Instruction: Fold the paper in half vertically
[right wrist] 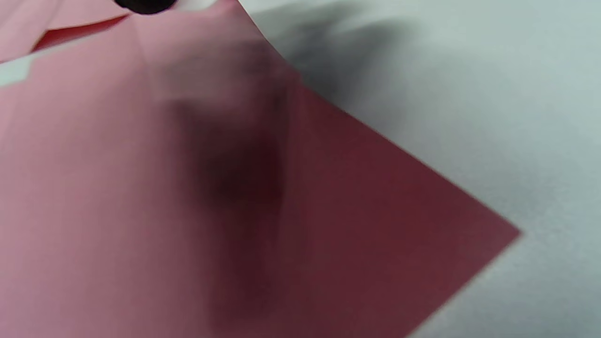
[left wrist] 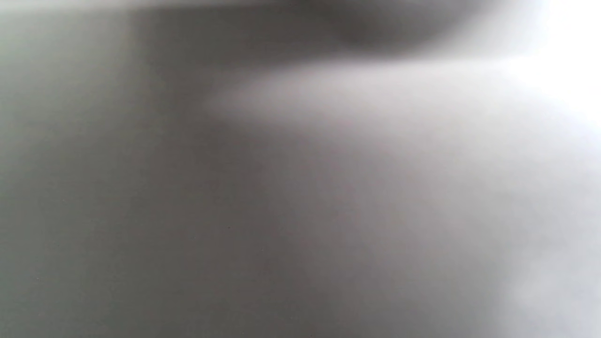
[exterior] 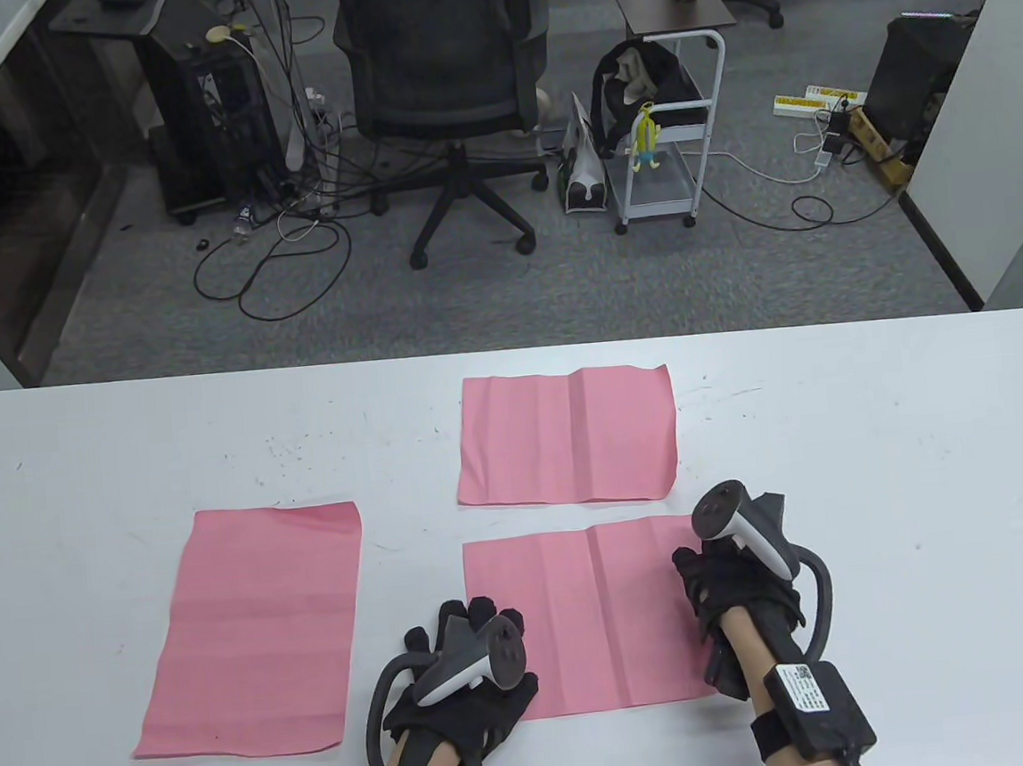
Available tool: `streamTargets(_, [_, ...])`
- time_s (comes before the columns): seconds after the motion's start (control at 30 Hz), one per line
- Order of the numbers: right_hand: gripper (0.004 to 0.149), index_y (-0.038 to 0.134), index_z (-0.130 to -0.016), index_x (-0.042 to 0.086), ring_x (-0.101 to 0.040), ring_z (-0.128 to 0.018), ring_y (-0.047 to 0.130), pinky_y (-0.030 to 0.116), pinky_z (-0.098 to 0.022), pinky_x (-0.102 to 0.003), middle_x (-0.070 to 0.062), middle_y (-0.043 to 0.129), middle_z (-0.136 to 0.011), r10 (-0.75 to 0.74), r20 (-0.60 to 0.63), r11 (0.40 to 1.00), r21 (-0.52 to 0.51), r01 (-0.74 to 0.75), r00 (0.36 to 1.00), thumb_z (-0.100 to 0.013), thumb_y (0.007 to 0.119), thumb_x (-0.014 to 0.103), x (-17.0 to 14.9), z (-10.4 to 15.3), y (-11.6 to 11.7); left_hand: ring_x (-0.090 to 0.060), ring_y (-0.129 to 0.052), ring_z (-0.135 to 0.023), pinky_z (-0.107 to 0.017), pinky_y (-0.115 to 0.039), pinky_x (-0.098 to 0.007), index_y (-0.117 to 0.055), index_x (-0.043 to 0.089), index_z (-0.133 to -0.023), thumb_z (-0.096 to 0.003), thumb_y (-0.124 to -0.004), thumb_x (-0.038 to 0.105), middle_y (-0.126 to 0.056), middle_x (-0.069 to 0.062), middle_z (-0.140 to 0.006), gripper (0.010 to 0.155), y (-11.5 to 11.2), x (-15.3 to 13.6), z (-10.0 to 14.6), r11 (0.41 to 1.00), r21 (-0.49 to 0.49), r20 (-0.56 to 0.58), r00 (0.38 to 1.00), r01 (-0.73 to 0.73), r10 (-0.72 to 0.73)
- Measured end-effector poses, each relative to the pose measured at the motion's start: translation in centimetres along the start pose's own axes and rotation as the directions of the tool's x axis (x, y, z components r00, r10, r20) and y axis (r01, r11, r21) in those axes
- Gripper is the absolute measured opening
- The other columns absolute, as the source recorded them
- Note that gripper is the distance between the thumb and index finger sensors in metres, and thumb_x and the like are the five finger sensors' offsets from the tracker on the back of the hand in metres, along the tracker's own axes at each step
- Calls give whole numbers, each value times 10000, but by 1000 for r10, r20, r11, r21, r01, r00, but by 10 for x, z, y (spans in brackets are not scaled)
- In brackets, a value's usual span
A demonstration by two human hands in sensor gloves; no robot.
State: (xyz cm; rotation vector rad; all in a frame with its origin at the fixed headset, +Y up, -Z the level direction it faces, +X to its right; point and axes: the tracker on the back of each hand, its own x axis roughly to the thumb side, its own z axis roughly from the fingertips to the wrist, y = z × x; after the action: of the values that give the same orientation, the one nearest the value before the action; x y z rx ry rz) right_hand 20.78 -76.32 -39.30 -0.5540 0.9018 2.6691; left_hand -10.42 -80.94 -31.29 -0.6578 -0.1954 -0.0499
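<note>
A pink sheet of paper [exterior: 591, 622] with a faint vertical crease lies flat on the white table [exterior: 885, 458], between my hands. My left hand [exterior: 465, 624] lies with fingers spread at the sheet's left edge and grips nothing. My right hand [exterior: 694, 577] is over the sheet's right edge, with its fingers on the paper; whether it pinches the edge is hidden. The right wrist view shows the same sheet [right wrist: 188, 188], its corner [right wrist: 512, 232], and one dark fingertip [right wrist: 145, 4] at the top. The left wrist view is a grey blur.
A second pink sheet [exterior: 565, 436] lies just beyond the near one. A third pink sheet [exterior: 260, 628] lies to the left. An office chair [exterior: 444, 76] and a cart [exterior: 668, 128] stand on the floor past the table's far edge.
</note>
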Motion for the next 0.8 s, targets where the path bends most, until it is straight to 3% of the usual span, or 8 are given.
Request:
streamTargets(0.27, [797,216,-1065,329,-410,-1069,133,258,-770,-640,-41,129,-1158,-45,-3,997,64,45,999,-478,711,537,-7,-31,7,-329,105,-1121,-802,-84,-676,87,398,-1104,-497,-332,703,158,44,-1194,798,0,0,0,1000,-3,2,1000,-2,2])
streamTargets(0.47, [762,292,-1060,356,-424,-1071,169,279,-767,-653,-41,165,-1164,-30,17,1000,6,30,999,-464,740,517,-8,-31,8,-329,108,-1118,-800,-79,-676,91,400,-1102,-496,-331,704,162,43,-1191,798,0,0,-1,1000,-6,4,1000,-4,4])
streamTargets(0.6, [579,498,-944,336,-436,-1070,205,301,-761,-659,-35,218,-1163,-58,35,998,-27,58,998,-459,765,503,-8,-30,10,-329,109,-1118,-800,-78,-676,90,399,-1102,-497,-330,704,164,41,-1191,798,0,-1,-1,1000,-6,4,1000,-4,4])
streamTargets(0.7, [524,551,-927,305,-431,-1057,127,231,-746,-652,-33,185,-1159,-182,72,983,50,178,981,-476,707,524,-15,-32,6,-329,110,-1118,-800,-78,-676,88,400,-1102,-497,-332,703,162,44,-1191,797,0,-1,-1,1000,-6,5,1000,-6,6])
streamTargets(0.8, [522,630,-932,247,-406,-1037,48,123,-718,-631,-42,208,-1164,-438,150,889,221,402,886,-495,659,530,-30,-32,-4,-328,111,-1118,-799,-76,-676,90,402,-1102,-497,-331,703,163,45,-1191,796,0,-1,-1,1000,-5,6,1000,-7,7])
